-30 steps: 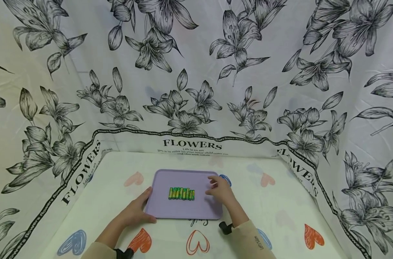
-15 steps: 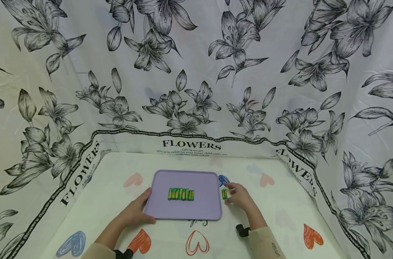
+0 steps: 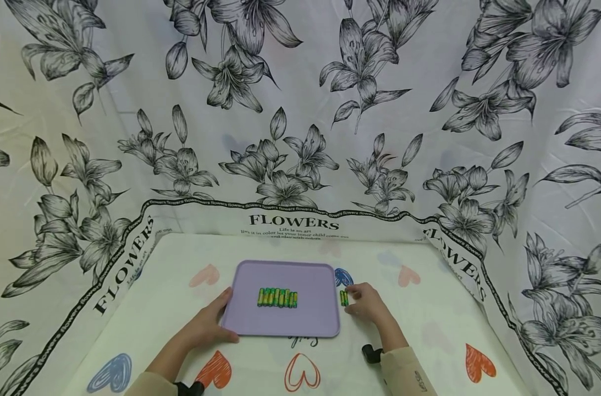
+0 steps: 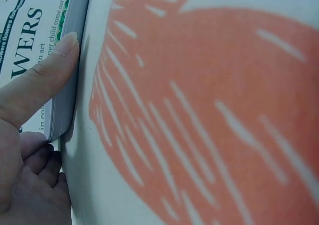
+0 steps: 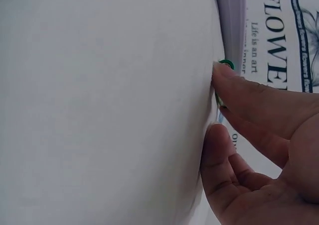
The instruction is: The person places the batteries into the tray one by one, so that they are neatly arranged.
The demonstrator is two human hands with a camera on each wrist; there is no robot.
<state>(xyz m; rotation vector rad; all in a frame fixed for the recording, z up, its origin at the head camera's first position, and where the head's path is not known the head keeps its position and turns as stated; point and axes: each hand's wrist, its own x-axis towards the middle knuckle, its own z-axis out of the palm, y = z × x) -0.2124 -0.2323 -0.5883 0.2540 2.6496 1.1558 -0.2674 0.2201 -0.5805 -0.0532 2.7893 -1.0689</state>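
My left hand (image 3: 203, 324) holds the front left corner of a lilac tray (image 3: 310, 322). In the left wrist view its thumb (image 4: 55, 60) lies along the tray's front side, with the other fingers bent at the corner. A row of several green and yellow batteries (image 3: 276, 297) lies side by side in the tray's middle, the right-hand ones shorter. Just beyond the right rim, two small batteries (image 3: 343, 298) lie on the cloth. My right hand (image 3: 371, 305) pinches the right one by its ends. In the right wrist view, the thumb partly hides a green battery end (image 5: 227, 63).
A white tablecloth (image 3: 399, 330) printed with red and blue hearts covers the table. Behind and at both sides hangs a white curtain (image 3: 300, 181) with black flowers. Black camera mounts (image 3: 371, 353) sit at both wrists.
My right hand has moved right, from over the tray to the two small batteries beside it, and its fingers have drawn in on one. The left hand and tray stay put.
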